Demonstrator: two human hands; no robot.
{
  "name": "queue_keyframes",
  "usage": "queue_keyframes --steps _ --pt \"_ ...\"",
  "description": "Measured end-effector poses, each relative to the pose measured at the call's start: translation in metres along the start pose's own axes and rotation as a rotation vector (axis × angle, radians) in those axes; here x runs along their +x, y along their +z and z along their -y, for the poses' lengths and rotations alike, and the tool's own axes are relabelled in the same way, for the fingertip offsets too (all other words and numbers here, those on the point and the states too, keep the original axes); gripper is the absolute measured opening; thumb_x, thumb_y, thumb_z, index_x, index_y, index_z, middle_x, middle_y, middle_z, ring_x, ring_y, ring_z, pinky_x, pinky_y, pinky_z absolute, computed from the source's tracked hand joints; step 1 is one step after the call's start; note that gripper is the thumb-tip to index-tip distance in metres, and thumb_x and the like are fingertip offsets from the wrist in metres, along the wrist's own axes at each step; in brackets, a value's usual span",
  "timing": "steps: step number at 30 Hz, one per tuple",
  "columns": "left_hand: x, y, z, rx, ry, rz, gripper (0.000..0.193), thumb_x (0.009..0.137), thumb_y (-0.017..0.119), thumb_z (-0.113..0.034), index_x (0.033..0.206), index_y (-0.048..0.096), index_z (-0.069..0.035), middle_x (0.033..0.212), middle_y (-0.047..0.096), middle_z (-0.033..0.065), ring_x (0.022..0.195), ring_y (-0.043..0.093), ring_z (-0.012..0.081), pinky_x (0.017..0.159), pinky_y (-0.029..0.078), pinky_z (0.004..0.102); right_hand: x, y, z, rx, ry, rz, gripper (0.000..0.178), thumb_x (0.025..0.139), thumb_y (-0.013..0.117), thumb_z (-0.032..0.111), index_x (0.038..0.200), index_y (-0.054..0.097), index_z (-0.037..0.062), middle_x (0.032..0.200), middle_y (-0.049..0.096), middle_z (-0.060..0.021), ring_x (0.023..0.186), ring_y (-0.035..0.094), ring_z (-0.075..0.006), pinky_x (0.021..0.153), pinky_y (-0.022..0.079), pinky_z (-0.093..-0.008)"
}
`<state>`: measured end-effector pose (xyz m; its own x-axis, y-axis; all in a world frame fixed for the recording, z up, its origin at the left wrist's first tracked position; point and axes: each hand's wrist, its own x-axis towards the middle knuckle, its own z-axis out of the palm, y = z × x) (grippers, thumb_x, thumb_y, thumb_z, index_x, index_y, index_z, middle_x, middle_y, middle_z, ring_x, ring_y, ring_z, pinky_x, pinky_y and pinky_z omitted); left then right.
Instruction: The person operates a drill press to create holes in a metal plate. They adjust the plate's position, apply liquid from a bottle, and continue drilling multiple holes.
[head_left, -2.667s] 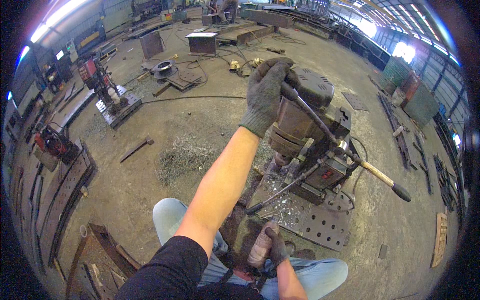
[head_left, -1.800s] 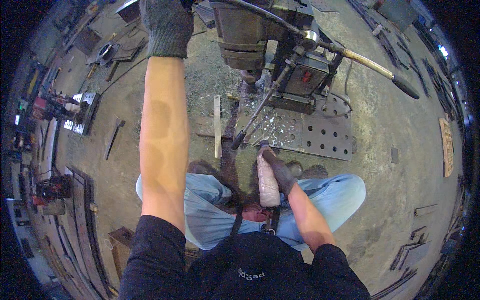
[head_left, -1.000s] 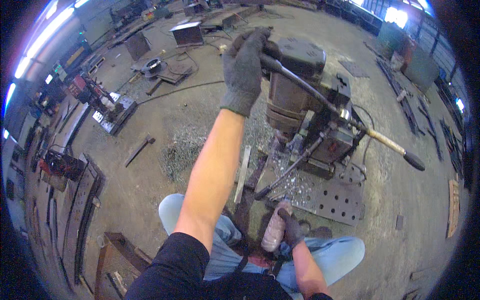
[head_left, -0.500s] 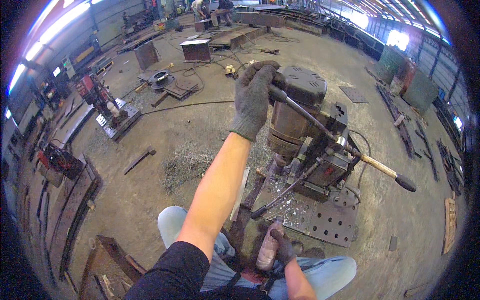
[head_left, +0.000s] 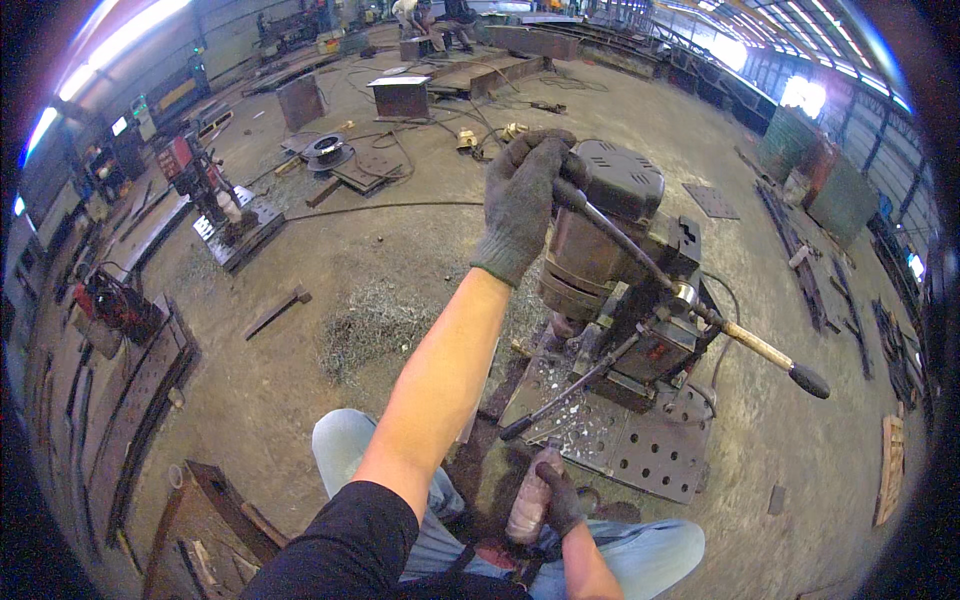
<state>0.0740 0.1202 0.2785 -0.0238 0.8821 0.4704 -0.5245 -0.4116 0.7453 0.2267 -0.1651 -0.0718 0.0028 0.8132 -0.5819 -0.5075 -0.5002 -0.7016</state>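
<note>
My left hand [head_left: 515, 215], in a dark grey knit glove, is wrapped round the knob end of one spoke of the feed lever [head_left: 632, 247]. The lever belongs to a drill press [head_left: 578, 245] with a dark, worn motor housing. Two other spokes reach out from its hub, one toward my knees and one to the right. Low between my knees, my gloved right hand [head_left: 562, 500] grips a cloudy plastic bottle [head_left: 527, 508], its top tilted toward the drill. Under the drill lies a steel plate [head_left: 655, 450] with rows of holes, strewn with bright metal chips.
A heap of metal shavings [head_left: 375, 325] lies left of the drill. Further left stand a second drill press [head_left: 205, 190] and a red machine [head_left: 118, 305]. Steel beams [head_left: 235, 515] are at lower left, a cable [head_left: 390, 206] crosses the floor, and people [head_left: 420, 22] work far off.
The whole view has shifted slightly. Both hands keep their grips, the left on the lever and the right on the bottle; the lever looks nearly unmoved.
</note>
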Motion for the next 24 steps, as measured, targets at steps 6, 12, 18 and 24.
queue_keyframes --steps 6,12,18,24 --pt "0.001 -0.005 -0.001 -0.073 -0.004 -0.003 0.017 0.098 0.060 -0.011 0.106 0.068 0.001 0.079 0.069 0.0090 0.059 0.065 0.0167 0.051 0.052 0.0273 -0.040 0.048 0.041 0.078 0.071 0.033 0.048 0.090 0.073 0.030 0.130 0.057 0.0097 0.106 0.065 -0.0065 0.092 0.065 -0.0217 0.085 0.055 -0.0388" --pt "0.003 -0.006 0.008 -0.050 0.025 0.026 0.025 0.101 0.057 -0.023 0.109 0.067 -0.002 0.082 0.069 0.0094 0.062 0.068 0.0167 0.057 0.055 0.0283 0.002 -0.001 -0.001 -0.140 -0.078 0.011 0.050 0.092 0.069 0.039 0.131 0.057 0.0081 0.110 0.066 -0.0082 0.099 0.065 -0.0231 0.092 0.054 -0.0382" --pt "-0.001 -0.006 0.002 0.058 0.036 -0.009 0.024 0.100 0.059 -0.022 0.109 0.067 -0.002 0.083 0.070 0.0101 0.063 0.069 0.0177 0.057 0.056 0.0297 0.004 0.004 0.003 0.085 0.042 0.079 0.041 0.097 0.063 0.046 0.121 0.062 0.0126 0.103 0.066 -0.0048 0.092 0.065 -0.0184 0.085 0.055 -0.0348" --pt "0.002 -0.010 0.005 0.017 0.005 -0.009 0.024 0.099 0.060 -0.023 0.108 0.066 -0.001 0.084 0.070 0.0099 0.063 0.069 0.0182 0.056 0.056 0.0297 0.012 -0.006 -0.002 0.083 0.141 0.099 0.031 0.101 0.059 0.048 0.108 0.063 0.0177 0.092 0.065 0.0000 0.078 0.063 -0.0121 0.072 0.055 -0.0301"
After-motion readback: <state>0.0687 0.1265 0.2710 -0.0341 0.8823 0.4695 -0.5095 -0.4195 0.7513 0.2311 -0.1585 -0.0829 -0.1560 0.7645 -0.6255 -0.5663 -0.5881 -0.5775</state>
